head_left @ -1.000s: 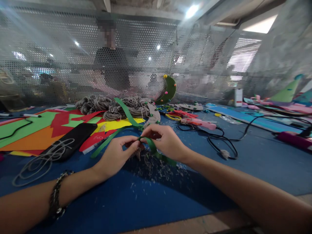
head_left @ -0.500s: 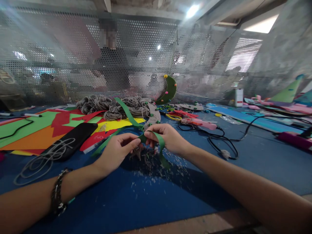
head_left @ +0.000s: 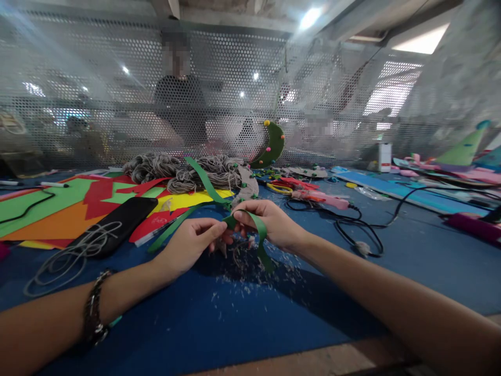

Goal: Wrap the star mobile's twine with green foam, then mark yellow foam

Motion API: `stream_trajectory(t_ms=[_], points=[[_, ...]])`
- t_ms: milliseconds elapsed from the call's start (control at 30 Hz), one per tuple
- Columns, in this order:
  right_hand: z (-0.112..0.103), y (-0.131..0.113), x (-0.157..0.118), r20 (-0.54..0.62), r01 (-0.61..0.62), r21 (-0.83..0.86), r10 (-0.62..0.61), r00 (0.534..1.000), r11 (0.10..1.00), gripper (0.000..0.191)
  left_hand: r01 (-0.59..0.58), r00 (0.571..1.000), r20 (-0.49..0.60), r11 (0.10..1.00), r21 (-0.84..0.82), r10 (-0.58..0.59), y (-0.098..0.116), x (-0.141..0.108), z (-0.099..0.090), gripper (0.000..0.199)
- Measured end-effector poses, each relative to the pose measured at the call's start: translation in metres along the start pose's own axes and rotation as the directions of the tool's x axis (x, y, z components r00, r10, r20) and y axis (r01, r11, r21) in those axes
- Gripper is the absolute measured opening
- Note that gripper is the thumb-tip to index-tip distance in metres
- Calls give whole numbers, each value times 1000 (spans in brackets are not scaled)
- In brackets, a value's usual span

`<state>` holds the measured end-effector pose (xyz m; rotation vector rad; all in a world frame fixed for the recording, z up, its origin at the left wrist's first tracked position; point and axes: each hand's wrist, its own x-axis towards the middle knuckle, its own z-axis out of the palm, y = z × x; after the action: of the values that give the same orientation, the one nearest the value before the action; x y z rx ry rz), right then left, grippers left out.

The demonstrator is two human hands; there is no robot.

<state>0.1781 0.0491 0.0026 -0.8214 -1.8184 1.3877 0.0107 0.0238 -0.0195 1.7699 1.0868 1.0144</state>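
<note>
A green ribbon is pinched between my two hands above the blue table. My left hand is closed on one part of it, thumb against fingers. My right hand grips it close by, and a loose end hangs down below those fingers. Other green lengths rise and trail behind my left hand. Just beyond the fingers lies a grey crescent dotted with green pompoms. A small star-like piece hangs under my left fingertips, partly hidden.
Coloured sheets, a black phone and a loose grey cord lie left. Grey cord bundles are behind. To the right are scissors, a pink glue gun and black cable. A perforated screen stands at the back.
My hands stay nearly in place, still pinching the ribbon. The view shifts very slightly.
</note>
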Motion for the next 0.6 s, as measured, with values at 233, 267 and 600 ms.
stream_trajectory(t_ms=[233,267,600], points=[[-2,-1,0,23,70,-65,-68,997,995,16,6,1000,-23,995,-98,-8,-4,1,-1,22],[-2,-1,1,24,86,-86,-84,996,993,16,5,1000,-18,995,-104,-6,-4,1,-1,22],[3,2,-3,-60,287,-561,-384,922,777,16,-76,997,31,997,-14,76,1,-3,2,30]])
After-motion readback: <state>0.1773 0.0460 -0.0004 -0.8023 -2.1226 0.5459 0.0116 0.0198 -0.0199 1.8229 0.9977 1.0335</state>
